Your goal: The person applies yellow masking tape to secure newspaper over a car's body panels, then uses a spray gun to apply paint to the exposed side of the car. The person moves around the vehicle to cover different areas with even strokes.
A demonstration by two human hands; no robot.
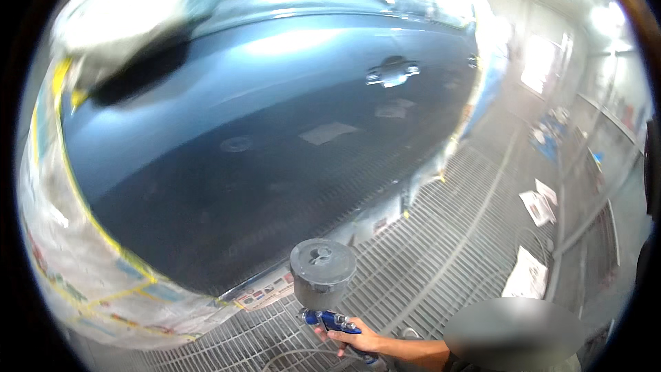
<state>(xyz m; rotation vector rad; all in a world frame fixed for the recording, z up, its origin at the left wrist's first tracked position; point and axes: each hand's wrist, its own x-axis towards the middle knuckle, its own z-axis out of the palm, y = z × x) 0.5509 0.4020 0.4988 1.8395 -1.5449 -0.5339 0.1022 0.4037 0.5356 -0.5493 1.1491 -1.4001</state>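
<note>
My right hand (358,337) reaches in from the lower right, its fingers wrapped round the handle of a blue spray gun (334,321). A grey lidded paint cup (322,272) sits upright on top of the gun. Beyond it is a glossy dark blue-grey car door panel (227,145), a short way from the gun's front. The door handle area (393,71) shows at the panel's upper right. A hose (296,353) curves along the lower edge by the gun. My left hand is out of view.
Masking film (69,255) with yellow tape (103,231) borders the panel. A wrapped, blurred shape (124,21) juts out at upper left. Metal grating (447,234) covers the floor. Paper sheets (527,275) lie at right. A smeared grey oval (513,334) hides the lower right.
</note>
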